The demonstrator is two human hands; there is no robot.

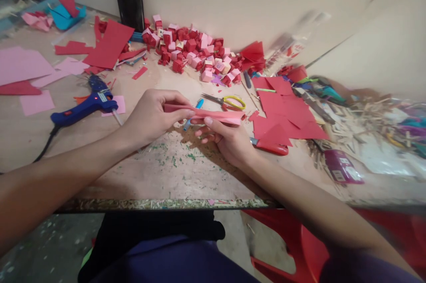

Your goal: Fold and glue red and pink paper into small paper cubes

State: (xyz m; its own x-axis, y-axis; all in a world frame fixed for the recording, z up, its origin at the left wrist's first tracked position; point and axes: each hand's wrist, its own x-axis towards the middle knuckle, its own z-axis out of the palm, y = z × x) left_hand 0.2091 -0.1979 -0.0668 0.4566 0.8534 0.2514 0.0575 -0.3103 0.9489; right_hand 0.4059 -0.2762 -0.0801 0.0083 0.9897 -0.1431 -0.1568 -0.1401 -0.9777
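I have the right hand (231, 141) pinching the folded paper strip (218, 115) near its middle, the left hand (149, 114) gripping its left end; its long axis runs crosswise above the table (199, 181), with scissors (223, 101) lying beyond.

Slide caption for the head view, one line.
Left hand and right hand hold pink paper above the table, scissors lying beyond.

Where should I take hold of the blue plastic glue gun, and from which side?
Probably by the handle of the blue plastic glue gun, coming from the near left: the handle sticks out leftward, ending at the black cord, while the dark nozzle end points away and the pale glue stick juts out rightward.
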